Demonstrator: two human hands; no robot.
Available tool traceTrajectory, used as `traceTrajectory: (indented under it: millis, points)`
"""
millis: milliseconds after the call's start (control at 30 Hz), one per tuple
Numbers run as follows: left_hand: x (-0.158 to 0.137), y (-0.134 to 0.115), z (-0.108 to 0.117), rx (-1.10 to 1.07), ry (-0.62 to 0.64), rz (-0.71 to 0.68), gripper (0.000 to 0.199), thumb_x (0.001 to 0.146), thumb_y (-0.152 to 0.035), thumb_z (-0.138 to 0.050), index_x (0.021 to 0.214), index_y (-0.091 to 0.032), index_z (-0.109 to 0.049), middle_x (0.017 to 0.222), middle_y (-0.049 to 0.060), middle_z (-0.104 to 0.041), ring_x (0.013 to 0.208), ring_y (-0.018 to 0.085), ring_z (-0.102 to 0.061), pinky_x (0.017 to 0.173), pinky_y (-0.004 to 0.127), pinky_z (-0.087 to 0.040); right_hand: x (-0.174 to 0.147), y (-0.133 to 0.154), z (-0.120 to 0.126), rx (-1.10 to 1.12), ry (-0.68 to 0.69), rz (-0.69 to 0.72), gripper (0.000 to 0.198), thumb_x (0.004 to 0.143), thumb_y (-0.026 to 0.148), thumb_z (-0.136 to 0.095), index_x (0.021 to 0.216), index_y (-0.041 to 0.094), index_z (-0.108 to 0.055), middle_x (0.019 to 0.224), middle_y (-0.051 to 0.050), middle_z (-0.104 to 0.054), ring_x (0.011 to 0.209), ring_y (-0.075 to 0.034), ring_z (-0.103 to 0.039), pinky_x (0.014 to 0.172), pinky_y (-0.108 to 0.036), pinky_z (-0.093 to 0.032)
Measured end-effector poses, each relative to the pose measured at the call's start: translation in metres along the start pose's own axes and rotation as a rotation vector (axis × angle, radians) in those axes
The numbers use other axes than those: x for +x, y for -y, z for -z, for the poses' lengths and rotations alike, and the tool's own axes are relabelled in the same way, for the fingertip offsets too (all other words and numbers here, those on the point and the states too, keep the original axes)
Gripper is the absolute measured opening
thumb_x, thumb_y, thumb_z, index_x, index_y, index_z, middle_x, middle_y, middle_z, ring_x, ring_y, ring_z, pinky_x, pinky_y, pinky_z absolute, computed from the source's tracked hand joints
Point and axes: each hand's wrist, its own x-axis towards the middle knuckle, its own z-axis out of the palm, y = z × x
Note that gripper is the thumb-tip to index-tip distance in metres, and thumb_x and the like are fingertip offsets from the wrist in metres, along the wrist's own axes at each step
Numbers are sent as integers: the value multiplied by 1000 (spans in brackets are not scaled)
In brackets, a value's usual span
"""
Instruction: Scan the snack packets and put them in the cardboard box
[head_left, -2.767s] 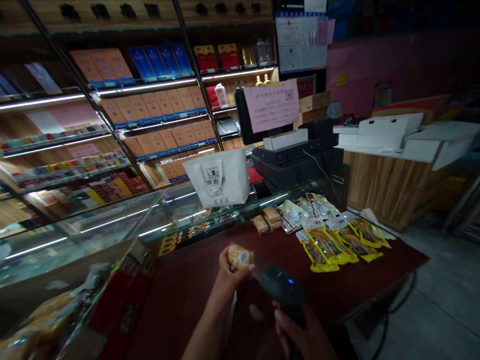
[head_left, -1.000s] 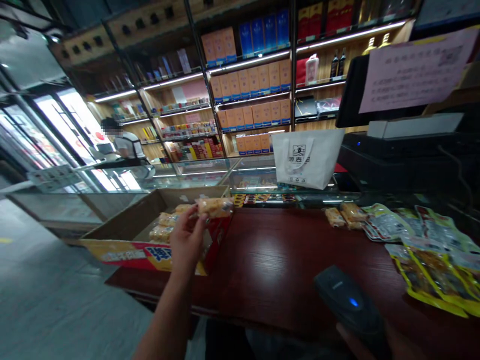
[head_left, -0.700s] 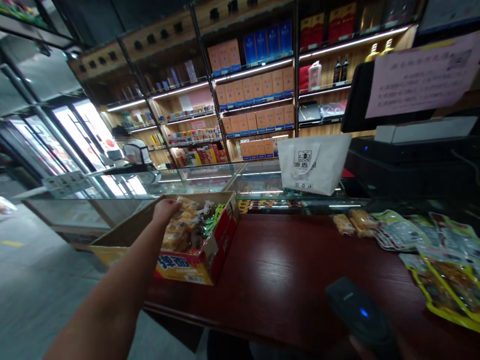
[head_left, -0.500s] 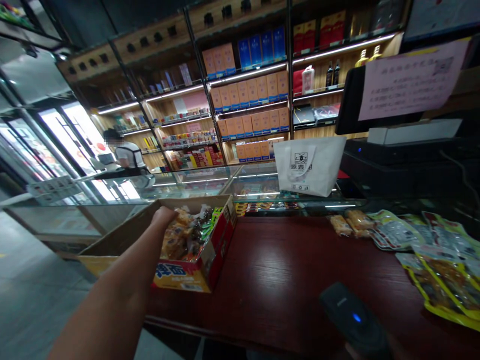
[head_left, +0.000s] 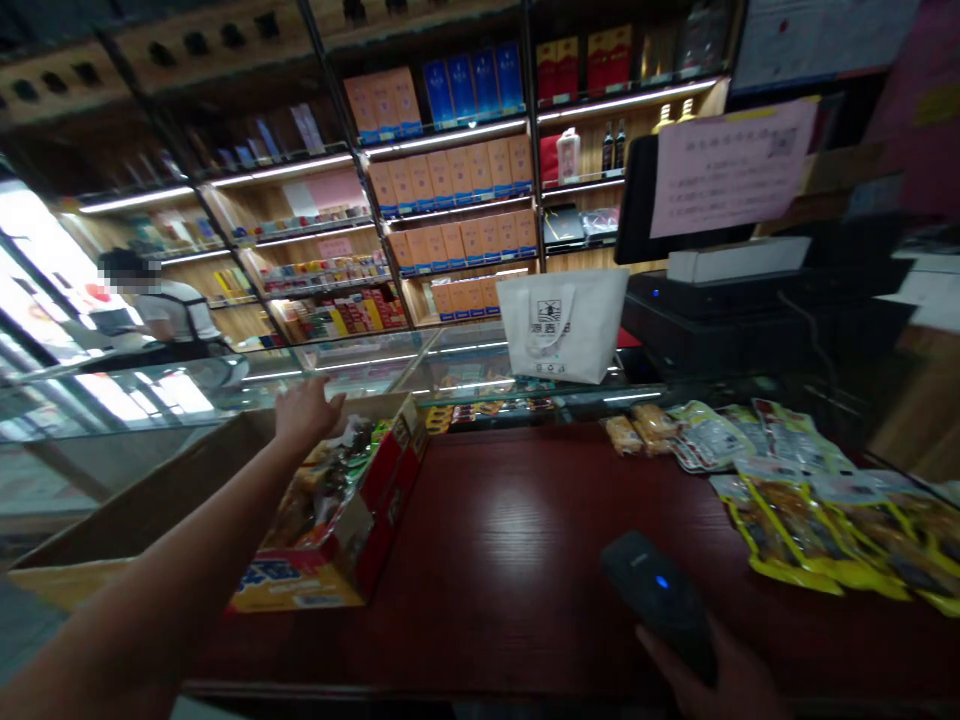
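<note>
My left hand (head_left: 306, 410) hovers over the far part of a cardboard box (head_left: 386, 480), fingers apart with nothing seen in them. Wrapped snacks (head_left: 307, 500) fill the right part of that box, partly covered by my forearm. At the lower right, my right hand (head_left: 724, 675) grips a black barcode scanner (head_left: 652, 595) with a blue light, held above the dark red table (head_left: 517, 530).
Yellow-edged snack packets (head_left: 817, 530), silvery packets (head_left: 712, 435) and small wrapped cakes (head_left: 637, 430) lie at right. A white bag (head_left: 566, 330) stands on the glass counter beside a monitor (head_left: 637, 200). A person (head_left: 176, 315) is at far left.
My left hand has lifted from among the snacks to above the box, its fingers now showing. The view has swung right. My right hand still holds the scanner.
</note>
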Motion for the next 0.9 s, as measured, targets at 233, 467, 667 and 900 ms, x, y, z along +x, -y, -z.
traceTrajectory:
  millis: [233,467,667,900]
  points:
    - [-62,-195,-50,-449,144,-901,36,90,-37,-54,116,-19,-70,130,13,-66,124,29,-58,111,44,-41,12,14,5,263,-64,-126,42,73,59,-60,82,18,-63,50,1,-59,43,-19,-57,45,-29,-45]
    - [-127,-353,-135,-599,541,-841,75,74,-30,-76,143,-13,-51,150,18,-50,141,31,-45,118,42,-34,21,1,4,347,-13,-50,39,77,47,-66,98,14,-68,67,-4,-71,52,-21,-64,50,-29,-48]
    - [-120,-418,-156,-533,590,-739,98,63,-33,-84,146,-1,-41,149,28,-47,139,37,-46,114,41,-36,22,4,9,350,-34,-19,42,74,40,-68,104,11,-73,99,-15,-79,93,-32,-73,83,-38,-55]
    - [-131,-402,-152,-442,530,-609,76,63,-46,-80,125,-9,-58,130,24,-60,130,42,-50,109,48,-36,21,5,9,369,-33,13,43,75,42,-65,104,10,-73,95,-15,-80,90,-33,-73,81,-39,-55]
